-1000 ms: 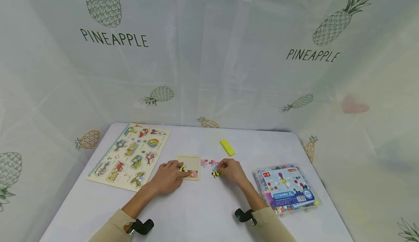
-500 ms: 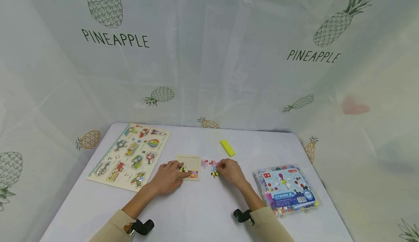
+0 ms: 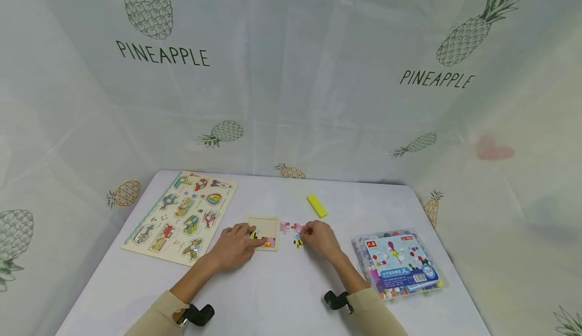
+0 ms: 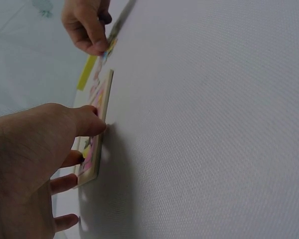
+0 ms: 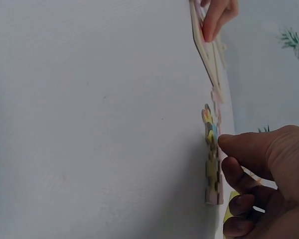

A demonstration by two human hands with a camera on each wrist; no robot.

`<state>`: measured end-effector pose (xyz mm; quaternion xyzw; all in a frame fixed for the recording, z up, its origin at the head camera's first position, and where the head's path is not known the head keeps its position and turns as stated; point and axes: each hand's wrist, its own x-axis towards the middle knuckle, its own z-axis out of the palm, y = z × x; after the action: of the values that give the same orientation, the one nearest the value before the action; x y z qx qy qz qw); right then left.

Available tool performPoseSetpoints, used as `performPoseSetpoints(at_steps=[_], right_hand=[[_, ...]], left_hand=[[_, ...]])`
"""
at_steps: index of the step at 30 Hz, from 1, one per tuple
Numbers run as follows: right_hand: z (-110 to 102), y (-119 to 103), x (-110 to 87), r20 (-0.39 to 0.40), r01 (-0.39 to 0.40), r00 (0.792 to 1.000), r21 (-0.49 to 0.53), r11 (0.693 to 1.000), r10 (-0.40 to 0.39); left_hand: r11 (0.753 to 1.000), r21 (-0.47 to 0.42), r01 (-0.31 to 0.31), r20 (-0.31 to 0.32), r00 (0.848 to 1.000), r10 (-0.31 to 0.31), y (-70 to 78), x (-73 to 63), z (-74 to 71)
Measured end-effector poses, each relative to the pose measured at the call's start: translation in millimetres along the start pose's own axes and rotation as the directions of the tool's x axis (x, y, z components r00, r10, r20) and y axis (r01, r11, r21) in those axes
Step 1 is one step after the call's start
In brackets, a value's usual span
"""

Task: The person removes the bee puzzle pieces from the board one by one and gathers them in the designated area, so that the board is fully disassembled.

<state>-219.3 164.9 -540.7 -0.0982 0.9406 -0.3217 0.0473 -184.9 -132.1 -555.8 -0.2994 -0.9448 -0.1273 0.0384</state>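
My left hand (image 3: 233, 246) rests on a small square wooden puzzle tray (image 3: 264, 223). Its thumb presses the colored jigsaw pieces (image 3: 271, 241) along the tray's near side, and its other fingers spread toward the left rim. Just right of the tray, my right hand (image 3: 321, 238) has curled fingers, with thumb and index at a cluster of puzzle pieces (image 3: 297, 241) printed yellow, black and blue. In the right wrist view the thumb tip meets these puzzle pieces (image 5: 212, 134); the exact grip is partly hidden. A pink puzzle piece (image 3: 285, 228) lies between tray and cluster.
A large wooden board of vehicle pictures (image 3: 182, 217) lies at the left. A yellow block (image 3: 317, 205) sits behind the right hand. On the right stands a clear plastic box (image 3: 400, 264) of colored balls and parts. A pineapple-print curtain (image 3: 291, 98) closes off the back.
My right hand has shifted very slightly at the puzzle pieces, covering a little more of the cluster's right side. The left hand stays on the tray. The head view has drifted slightly.
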Motion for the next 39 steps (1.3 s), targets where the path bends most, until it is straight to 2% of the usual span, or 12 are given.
performPoseSetpoints(at_steps=[6,9,16,20,24,27,29,35,39], right_hand=[[4.4,-12.8,4.8,-0.018,0.034,0.999,-0.008,0.999,-0.035],[13.6,-22.8,9.5,0.0,0.05,0.999,-0.007,0.999,-0.05],[37.0,-49.8,24.2,0.069,0.145,0.987,0.044,0.988,-0.148],[46.7,-61.4,31.8,0.1,0.152,0.982,0.063,0.986,-0.158],[54.4,-68.8,36.1,0.116,0.177,0.976,0.068,0.982,-0.184],[58.7,-72.9,37.5,0.131,0.192,0.972,0.054,0.98,-0.197],[61.0,-74.8,38.2,0.14,0.188,0.972,0.039,0.981,-0.191],[64.3,-78.0,38.0,0.142,0.172,0.975,0.018,0.985,-0.173],[65.3,-78.6,37.2,0.146,0.168,0.975,0.02,0.986,-0.17]], left_hand=[[1.0,-0.007,0.005,0.007,1.0,-0.005,-0.8,0.0,-0.5],[1.0,-0.014,0.007,0.009,1.0,-0.007,-1.5,-0.3,-1.2],[0.999,-0.032,-0.001,-0.017,1.0,0.001,-3.4,-0.5,-0.6],[0.997,-0.079,-0.004,-0.021,1.0,0.002,-3.4,0.3,-0.7],[0.995,-0.084,-0.054,-0.054,0.997,0.049,-3.6,-0.2,-0.9],[0.991,-0.054,-0.121,-0.103,0.988,0.115,-5.1,-1.6,-1.2],[0.989,-0.047,-0.141,-0.114,0.984,0.135,-6.0,-3.2,-1.9],[0.992,-0.058,-0.111,-0.074,0.991,0.107,-7.2,-5.5,-4.0],[0.991,-0.056,-0.121,-0.065,0.991,0.117,-6.6,-3.7,-5.1]])
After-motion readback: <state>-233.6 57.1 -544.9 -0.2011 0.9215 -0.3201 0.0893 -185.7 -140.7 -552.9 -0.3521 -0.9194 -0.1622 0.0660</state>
